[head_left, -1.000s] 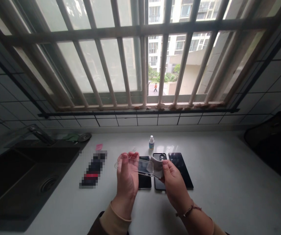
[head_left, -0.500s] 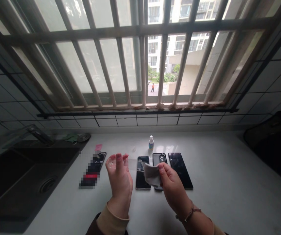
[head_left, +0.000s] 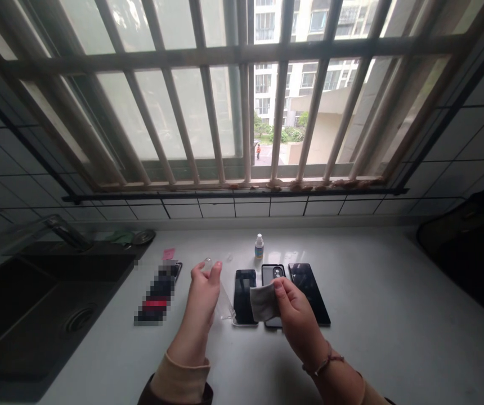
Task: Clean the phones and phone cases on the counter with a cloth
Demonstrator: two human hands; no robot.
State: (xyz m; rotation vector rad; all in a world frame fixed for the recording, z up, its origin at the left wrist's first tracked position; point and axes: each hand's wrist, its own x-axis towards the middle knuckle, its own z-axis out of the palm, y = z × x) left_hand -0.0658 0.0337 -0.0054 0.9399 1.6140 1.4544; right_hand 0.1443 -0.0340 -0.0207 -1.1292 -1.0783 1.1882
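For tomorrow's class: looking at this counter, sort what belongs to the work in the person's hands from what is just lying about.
In use:
left hand holding a clear phone case
right hand holding a grey cloth

Lying about:
black smartphone
phone in a dark case
glossy black phone
small dropper bottle
pink note

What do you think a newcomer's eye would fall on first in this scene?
The pale barred window fills the top of the view. Below, on the white counter, a row of black smartphones lies side by side, while the right hand pinches a grey cloth and the left hand holds a clear plastic phone case.
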